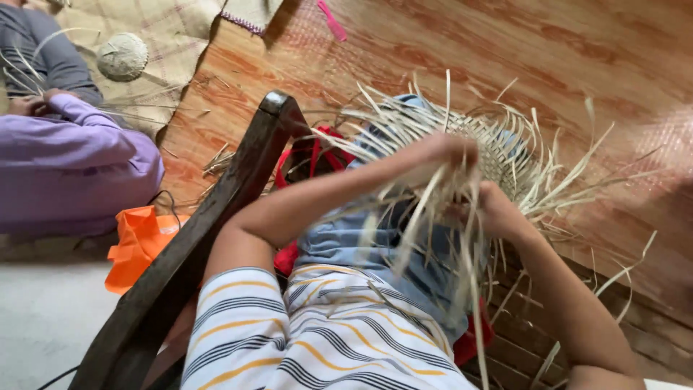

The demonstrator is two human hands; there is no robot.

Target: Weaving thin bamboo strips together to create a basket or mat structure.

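Head view: left hand (440, 153) and right hand (485, 206), both clenched on pale straw strips (433, 217) of a half-woven straw piece (498, 148) at centre frame above the lap, with a dark wooden chair arm (216, 217) at 9 o'clock.

One cam only, head-worn, so no 2nd view to overlap with. Looks steeply down from just above the wearer's chest and lap, tilted so the floor (548, 50) runs up the frame. Very close: striped top and forearms fill the lower half, both hands mid-frame, left hand (444, 153) and right hand (491, 209) in the straw weaving (498, 148). Dark wood chair arm (209, 231) cuts diagonally at left. Top-left edge catches another person's purple sleeve (72, 166) on a woven mat (180, 36), farther off.
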